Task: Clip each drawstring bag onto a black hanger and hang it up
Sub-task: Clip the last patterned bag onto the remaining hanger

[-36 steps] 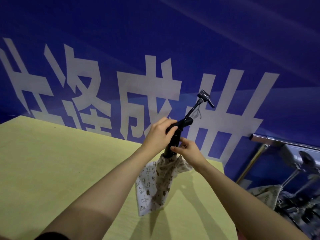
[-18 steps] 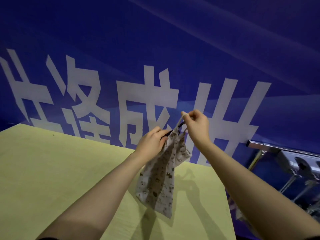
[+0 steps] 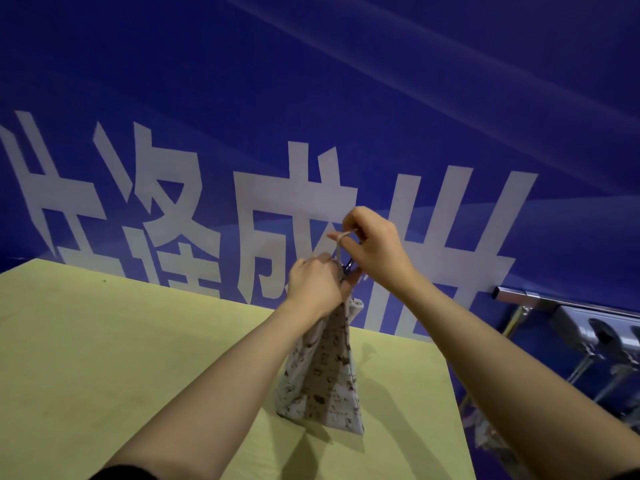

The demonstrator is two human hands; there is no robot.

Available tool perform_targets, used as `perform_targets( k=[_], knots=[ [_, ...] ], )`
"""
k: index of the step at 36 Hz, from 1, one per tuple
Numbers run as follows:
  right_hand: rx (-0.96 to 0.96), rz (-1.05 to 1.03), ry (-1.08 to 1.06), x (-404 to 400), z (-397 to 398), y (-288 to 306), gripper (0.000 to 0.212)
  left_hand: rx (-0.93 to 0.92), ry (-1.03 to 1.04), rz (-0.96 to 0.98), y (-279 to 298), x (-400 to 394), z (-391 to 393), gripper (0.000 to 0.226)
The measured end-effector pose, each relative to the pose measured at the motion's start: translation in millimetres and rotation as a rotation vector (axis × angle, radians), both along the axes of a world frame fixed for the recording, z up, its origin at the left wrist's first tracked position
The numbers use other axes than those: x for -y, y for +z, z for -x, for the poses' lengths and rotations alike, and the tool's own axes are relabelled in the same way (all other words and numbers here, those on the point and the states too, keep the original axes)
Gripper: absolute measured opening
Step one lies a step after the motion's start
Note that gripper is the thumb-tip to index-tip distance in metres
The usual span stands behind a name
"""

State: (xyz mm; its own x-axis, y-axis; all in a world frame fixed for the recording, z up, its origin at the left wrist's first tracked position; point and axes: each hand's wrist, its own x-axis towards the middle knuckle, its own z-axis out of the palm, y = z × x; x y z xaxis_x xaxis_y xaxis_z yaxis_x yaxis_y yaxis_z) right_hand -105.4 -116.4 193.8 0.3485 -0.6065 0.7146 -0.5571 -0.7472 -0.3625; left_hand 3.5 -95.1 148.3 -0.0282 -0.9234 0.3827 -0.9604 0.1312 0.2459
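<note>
Bag [image 3: 320, 372] lower, nearer table edge [image 3: 446, 368]

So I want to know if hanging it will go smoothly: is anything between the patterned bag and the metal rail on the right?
Nothing visible blocks that path. The patterned drawstring fabric bag hangs over the yellow-green table, and open space before the blue wall separates it from the silver metal rail.

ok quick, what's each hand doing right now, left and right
Left hand: closed around the top of the patterned drawstring bag, held above the table.
Right hand: closed, pinching the bag's drawstring and pulling it upward.
</note>
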Motion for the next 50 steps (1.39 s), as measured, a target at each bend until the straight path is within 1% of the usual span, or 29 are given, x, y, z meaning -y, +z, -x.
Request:
perform_targets(
  k=[2, 3, 5, 7, 9, 10, 11, 13, 16, 19, 21, 23, 24, 26, 28, 31, 32, 34, 36, 38, 39, 41, 43, 44, 45, 46, 48, 50],
  knots=[
    [0.14, 0.003, 0.018, 0, 0, 0, 0.019, 0.013, 0.041, 0.002, -1, 3, 2, 0.046],
    [0.249, -0.046, 0.035, -1, 0, 1, 0.018, 0.012, 0.048, 0.009, -3, 4, 3, 0.043],
    [0.486, -0.227, 0.082, -3, 0, 3, 0.019, 0.006, 0.054, 0.02, -5, 5, 2, 0.038],
    [0.662, -0.447, 0.082, -3, -2, 1, 0.023, 0.016, 0.045, 0.041, -6, 7, -1, 0.032],
    [0.719, -0.605, 0.037, -2, -3, -3, 0.034, 0.034, 0.025, 0.042, -8, 8, -4, 0.03],
    [0.721, -0.627, 0.022, -1, -4, -5, 0.04, 0.044, 0.019, 0.033, -9, 9, -4, 0.031],
    [0.711, -0.605, 0.015, -1, -4, -6, 0.043, 0.055, 0.015, 0.016, -10, 9, -5, 0.033],
    [0.646, -0.49, 0.02, -2, -4, -5, 0.042, 0.079, 0.012, -0.04, -11, 9, -4, 0.036],
    [0.477, -0.316, 0.014, -6, -6, -4, 0.043, 0.15, 0.029, -0.148, -12, 9, 0, 0.042],
    [0.319, -0.134, -0.009, -9, -7, -4, 0.044, 0.228, 0.056, -0.2, -12, 11, 2, 0.051],
    [0.226, -0.016, -0.009, -10, -6, -5, 0.043, 0.232, 0.061, -0.203, -12, 11, 1, 0.05],
    [0.198, 0.049, -0.015, -10, -5, -7, 0.038, 0.206, 0.055, -0.219, -12, 11, 0, 0.049],
    [0.225, 0.041, -0.021, -10, -6, -8, 0.037, 0.186, 0.056, -0.223, -13, 11, -1, 0.047],
    [0.335, -0.072, -0.034, -11, -6, -6, 0.038, 0.13, 0.075, -0.206, -13, 9, -2, 0.043],
    [0.407, -0.23, -0.029, -10, -5, -1, 0.043, 0.079, 0.088, -0.129, -14, 8, -5, 0.043],
    [0.461, -0.362, -0.026, -10, -3, 1, 0.054, -0.094, 0.027, -0.004, -19, 4, -12, 0.049],
    [0.479, -0.394, -0.03, -9, -3, 1, 0.056, -0.142, -0.026, 0.021, -20, 3, -13, 0.045],
    [0.505, -0.444, -0.032, -8, -4, 1, 0.057, -0.239, -0.113, 0.013, -20, 4, -13, 0.029],
    [0.507, -0.445, -0.022, -7, -3, 2, 0.053, -0.292, -0.131, -0.051, -19, 4, -14, 0.02],
    [0.438, -0.379, -0.024, -5, 1, 3, 0.042, -0.25, -0.139, -0.075, -20, 6, -14, 0.02],
    [0.353, -0.323, -0.044, -3, 3, 4, 0.034, -0.21, -0.151, -0.065, -21, 6, -14, 0.024],
    [0.046, -0.203, -0.15, -1, 8, 3, 0.02, -0.148, -0.16, -0.039, -22, 5, -12, 0.037],
    [-0.269, -0.097, -0.257, -3, 11, 2, 0.023, -0.133, -0.134, -0.044, -21, 3, -11, 0.045],
    [-0.34, -0.057, -0.288, -6, 12, 3, 0.026, -0.097, -0.124, -0.034, -22, 4, -12, 0.047],
    [-0.349, -0.037, -0.308, -9, 13, 4, 0.03, -0.041, -0.122, -0.016, -22, 5, -14, 0.048],
    [-0.312, -0.052, -0.322, -13, 14, 5, 0.038, -0.003, -0.121, 0.001, -23, 7, -16, 0.049],
    [-0.152, -0.159, -0.309, -14, 15, 7, 0.049, 0.024, -0.106, 0.022, -24, 10, -22, 0.05],
    [0.02, -0.245, -0.275, -12, 15, 5, 0.056, 0.08, -0.092, 0.019, -24, 11, -27, 0.051]
  ],
)
